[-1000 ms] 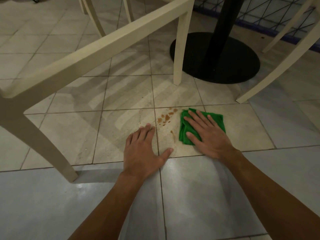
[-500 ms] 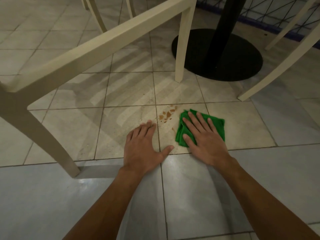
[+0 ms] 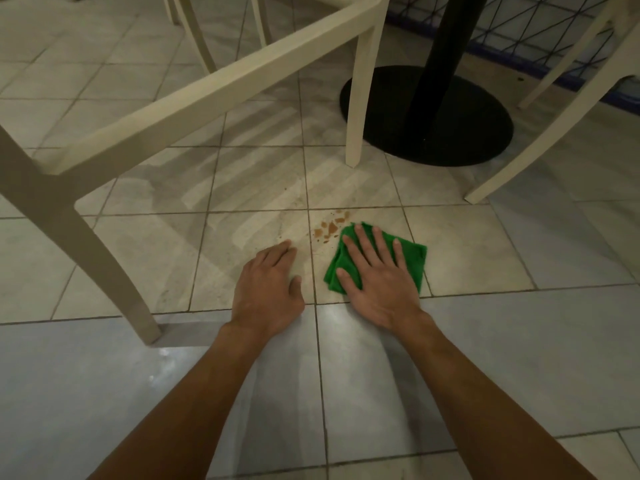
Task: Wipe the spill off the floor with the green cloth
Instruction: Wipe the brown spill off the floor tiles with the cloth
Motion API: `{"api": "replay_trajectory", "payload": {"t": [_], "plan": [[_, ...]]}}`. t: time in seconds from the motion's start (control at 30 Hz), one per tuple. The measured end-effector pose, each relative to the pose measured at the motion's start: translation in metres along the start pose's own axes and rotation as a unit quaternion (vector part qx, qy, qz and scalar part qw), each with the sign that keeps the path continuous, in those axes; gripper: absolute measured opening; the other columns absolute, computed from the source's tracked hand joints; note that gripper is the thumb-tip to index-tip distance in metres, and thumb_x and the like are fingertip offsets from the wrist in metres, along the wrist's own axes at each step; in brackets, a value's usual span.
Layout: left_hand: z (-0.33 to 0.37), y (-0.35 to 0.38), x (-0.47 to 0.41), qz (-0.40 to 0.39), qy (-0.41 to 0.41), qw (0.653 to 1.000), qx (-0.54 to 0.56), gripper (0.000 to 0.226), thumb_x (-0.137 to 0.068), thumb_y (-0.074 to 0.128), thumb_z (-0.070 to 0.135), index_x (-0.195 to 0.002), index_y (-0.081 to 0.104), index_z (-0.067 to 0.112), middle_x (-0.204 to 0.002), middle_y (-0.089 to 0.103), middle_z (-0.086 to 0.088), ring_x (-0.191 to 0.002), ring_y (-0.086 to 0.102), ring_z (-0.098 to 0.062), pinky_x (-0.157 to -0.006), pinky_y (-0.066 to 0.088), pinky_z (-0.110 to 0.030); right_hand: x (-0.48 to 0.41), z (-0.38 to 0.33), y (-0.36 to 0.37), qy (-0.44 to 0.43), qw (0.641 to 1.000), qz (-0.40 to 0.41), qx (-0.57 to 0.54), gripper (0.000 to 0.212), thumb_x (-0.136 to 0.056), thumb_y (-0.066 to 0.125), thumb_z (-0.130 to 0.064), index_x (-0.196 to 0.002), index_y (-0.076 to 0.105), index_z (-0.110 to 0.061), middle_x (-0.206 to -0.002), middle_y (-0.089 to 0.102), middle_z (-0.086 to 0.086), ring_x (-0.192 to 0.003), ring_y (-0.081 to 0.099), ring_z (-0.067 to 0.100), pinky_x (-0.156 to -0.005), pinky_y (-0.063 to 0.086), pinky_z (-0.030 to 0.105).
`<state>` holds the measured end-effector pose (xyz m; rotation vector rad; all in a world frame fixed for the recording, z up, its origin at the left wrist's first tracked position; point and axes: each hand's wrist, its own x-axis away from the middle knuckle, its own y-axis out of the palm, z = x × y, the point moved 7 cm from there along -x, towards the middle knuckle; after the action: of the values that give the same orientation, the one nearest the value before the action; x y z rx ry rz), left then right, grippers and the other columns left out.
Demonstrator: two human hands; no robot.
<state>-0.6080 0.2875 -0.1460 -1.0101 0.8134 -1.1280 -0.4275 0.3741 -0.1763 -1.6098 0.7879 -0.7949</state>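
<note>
A folded green cloth (image 3: 414,259) lies flat on the beige floor tile. My right hand (image 3: 375,275) presses on it with straight, spread fingers. Small brown spill spots (image 3: 329,227) sit on the tile just left of and beyond the cloth's far corner, touching its edge. My left hand (image 3: 268,284) rests palm down on the floor to the left of the spill, fingers together and the thumb tucked in close, holding nothing.
A cream chair leg (image 3: 114,275) stands at the left, and its rail (image 3: 214,88) crosses above the floor. Another cream leg (image 3: 356,109) stands beyond the spill, beside a black round table base (image 3: 460,133). A slanted chair leg (image 3: 540,140) is at the right.
The cloth under my right hand has slid a little left and forward, covering the lower spill streak. My left thumb has drawn in towards the palm.
</note>
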Motion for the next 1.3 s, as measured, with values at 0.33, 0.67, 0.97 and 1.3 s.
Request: {"api": "replay_trajectory", "payload": {"t": [0.33, 0.67, 0.97, 1.3], "plan": [[-0.011, 0.004, 0.004, 0.004, 0.003, 1.0, 0.014, 0.06, -0.105, 0.047, 0.043, -0.161, 0.034, 0.026, -0.17, 0.024, 0.004, -0.158, 0.016, -0.015, -0.128, 0.013, -0.039, 0.026, 0.029, -0.004, -0.004, 1.0, 0.007, 0.007, 0.075, -0.106, 0.005, -0.069, -0.173, -0.003, -0.037, -0.18, -0.015, -0.01, -0.165, -0.022, 0.013, -0.136, -0.008, 0.05], [-0.014, -0.003, -0.002, 0.011, -0.003, 0.999, 0.032, 0.055, -0.1, 0.056, 0.03, -0.154, 0.047, 0.023, -0.163, 0.04, 0.003, -0.15, 0.034, -0.017, -0.122, 0.026, -0.039, 0.013, -0.023, 0.0, -0.105, 0.994, -0.009, 0.014, 0.072, -0.109, 0.012, -0.065, -0.174, 0.007, -0.034, -0.181, -0.01, -0.009, -0.167, -0.018, 0.016, -0.136, -0.004, 0.051], [-0.027, 0.002, -0.009, 0.009, -0.004, 1.0, 0.011, 0.058, -0.106, 0.046, 0.041, -0.159, 0.038, 0.021, -0.169, 0.027, 0.0, -0.157, 0.02, -0.018, -0.128, 0.018, -0.044, -0.013, 0.023, -0.007, 0.013, 1.0, -0.001, 0.002, 0.079, -0.101, 0.001, -0.072, -0.173, -0.002, -0.038, -0.18, -0.015, -0.009, -0.166, -0.02, 0.016, -0.135, -0.01, 0.049], [-0.033, -0.001, -0.012, 0.021, -0.013, 0.999, 0.041, 0.057, -0.101, 0.056, 0.034, -0.156, 0.044, 0.024, -0.166, 0.034, 0.004, -0.154, 0.028, -0.015, -0.127, 0.021, -0.039, 0.007, -0.024, 0.0, -0.082, 0.996, 0.015, 0.004, 0.071, -0.11, 0.013, -0.066, -0.174, 0.007, -0.035, -0.182, -0.008, -0.009, -0.167, -0.015, 0.015, -0.136, -0.004, 0.049]]}}
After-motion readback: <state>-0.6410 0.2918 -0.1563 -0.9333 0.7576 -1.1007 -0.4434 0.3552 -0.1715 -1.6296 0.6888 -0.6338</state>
